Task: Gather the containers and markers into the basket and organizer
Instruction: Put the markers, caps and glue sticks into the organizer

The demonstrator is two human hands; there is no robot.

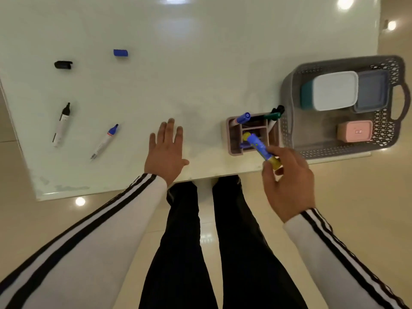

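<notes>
My right hand (287, 181) pinches a blue and yellow marker (259, 149), whose far end reaches over the pink organizer (233, 150). A blue-capped marker (242, 118) and green and black markers (275, 113) stand in the organizer. My left hand (166, 150) lies flat on the white table with fingers spread. An uncapped black marker (62, 124) and an uncapped blue marker (104, 141) lie at the left. The grey basket (289, 121) at the right holds a teal container with a white lid (332, 90), a grey-blue container (372, 90) and a small pink container (354, 131).
A loose black cap (63, 64) and a loose blue cap (120, 52) lie at the far left of the table (178, 74). The table's front edge runs just before my legs. The basket sits at the right edge, touching the organizer.
</notes>
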